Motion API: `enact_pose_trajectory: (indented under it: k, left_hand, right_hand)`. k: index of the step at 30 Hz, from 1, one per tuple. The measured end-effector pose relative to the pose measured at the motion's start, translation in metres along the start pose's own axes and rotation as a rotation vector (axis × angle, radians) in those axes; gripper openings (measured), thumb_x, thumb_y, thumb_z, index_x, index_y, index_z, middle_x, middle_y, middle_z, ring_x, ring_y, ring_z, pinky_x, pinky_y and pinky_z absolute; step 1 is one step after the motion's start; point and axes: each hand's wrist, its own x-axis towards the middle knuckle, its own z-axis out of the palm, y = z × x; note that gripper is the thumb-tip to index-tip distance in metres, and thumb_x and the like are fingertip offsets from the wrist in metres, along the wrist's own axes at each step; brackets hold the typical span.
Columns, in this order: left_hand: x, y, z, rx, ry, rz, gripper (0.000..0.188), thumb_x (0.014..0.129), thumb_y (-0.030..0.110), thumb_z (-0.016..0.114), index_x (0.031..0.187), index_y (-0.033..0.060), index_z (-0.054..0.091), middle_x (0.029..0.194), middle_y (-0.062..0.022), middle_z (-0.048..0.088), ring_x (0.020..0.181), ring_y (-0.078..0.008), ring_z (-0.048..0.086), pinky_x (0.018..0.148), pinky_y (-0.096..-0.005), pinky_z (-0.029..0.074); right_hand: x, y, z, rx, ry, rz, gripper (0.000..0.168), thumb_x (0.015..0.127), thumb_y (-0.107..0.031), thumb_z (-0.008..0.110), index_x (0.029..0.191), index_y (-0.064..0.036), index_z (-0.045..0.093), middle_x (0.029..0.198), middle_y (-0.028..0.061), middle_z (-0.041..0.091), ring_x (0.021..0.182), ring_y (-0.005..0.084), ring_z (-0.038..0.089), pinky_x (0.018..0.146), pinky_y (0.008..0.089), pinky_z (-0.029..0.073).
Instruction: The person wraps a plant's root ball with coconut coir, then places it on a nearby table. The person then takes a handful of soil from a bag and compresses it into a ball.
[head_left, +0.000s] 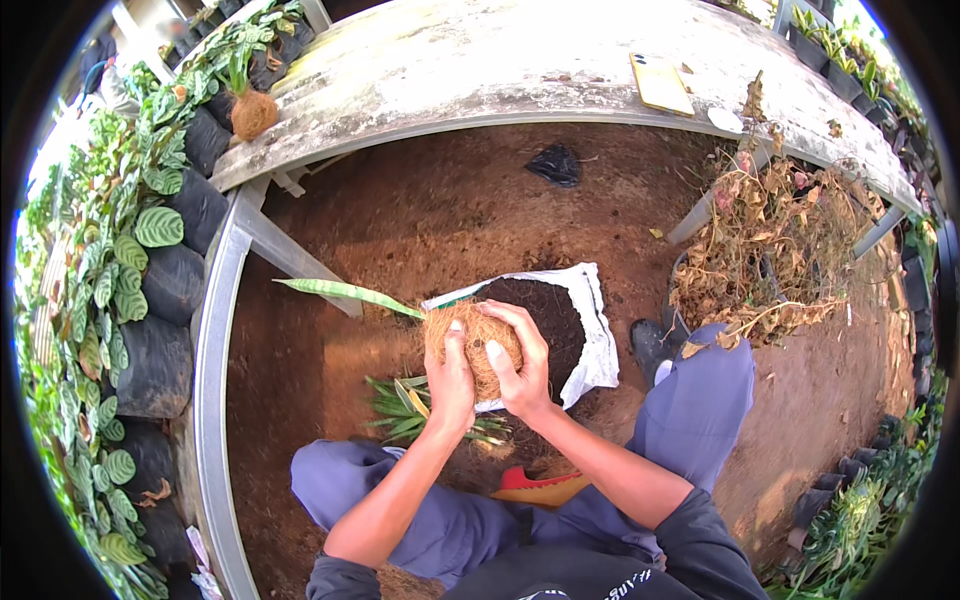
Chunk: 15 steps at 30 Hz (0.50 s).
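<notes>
A ball of brown coconut fibre (480, 337) is cupped between my left hand (452, 375) and my right hand (523, 371). From its left side a long, pale green banded leaf (345, 291), like a snake plant's, points left. Beneath and to the right of the ball lies a white sack (592, 330), its mouth open on dark soil (559, 319). Cut green plants with narrow leaves (401, 412) rest on the ground below my left hand. The side of the ball against my palms is hidden.
A weathered table (450, 90) spans the top, bearing a yellow phone (660, 84) and another fibre ball with a plant (253, 114). Black plastic (555, 165) lies on the earth. A dried potted plant (765, 240) stands right; bagged leafy plants (154, 367) line the left. A person is at upper left.
</notes>
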Motion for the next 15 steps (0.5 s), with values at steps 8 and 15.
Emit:
enact_pose_trajectory:
  k: [8,15]
  left_hand:
    - [0.0041,0.0063,-0.0048,0.012,-0.064,-0.003,0.034,0.104,0.027,0.045,0.127,0.0019,0.052,0.12,-0.0089,0.059,0.108,-0.0174,0.058,0.092,-0.0338,0.049]
    - [0.0049,0.007,-0.0068,-0.027,-0.156,-0.162,0.048,0.104,0.041,0.032,0.134,0.0071,0.047,0.126,-0.0104,0.056,0.115,-0.0211,0.059,0.096,-0.0373,0.052]
  right_hand:
    - [0.0051,-0.0046,-0.0042,-0.117,-0.103,-0.181,0.033,0.082,-0.017,0.07,0.11,-0.001,0.064,0.124,0.0214,0.058,0.123,0.0394,0.053,0.105,0.05,0.041]
    - [0.0009,0.0027,-0.0023,-0.198,-0.075,-0.275,0.027,0.073,-0.01,0.075,0.099,-0.004,0.07,0.123,0.0172,0.058,0.124,0.0418,0.051,0.106,0.052,0.041]
